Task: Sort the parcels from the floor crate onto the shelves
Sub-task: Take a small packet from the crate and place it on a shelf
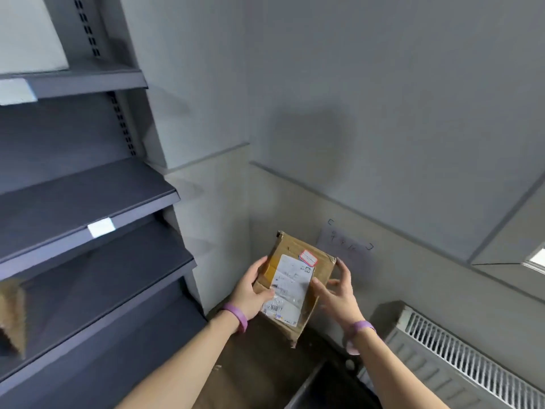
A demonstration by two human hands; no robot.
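Note:
A brown cardboard parcel (295, 278) with a white shipping label and a small red-bordered sticker is held up in front of the wall corner. My left hand (253, 290) grips its left edge, thumb over the label. At the parcel's right side is my right hand (339, 290), its fingers spread, one fingertip touching the label and others at the top right corner. Both wrists wear purple bands. The grey metal shelves (88, 202) stand at the left, several tiers, with white tags on their front edges.
Another cardboard parcel (13, 314) lies on a lower shelf at the far left edge. A white box (26, 33) sits on the top shelf. A white radiator (460, 358) runs along the wall at the lower right. A dark container edge (309, 382) shows below the hands.

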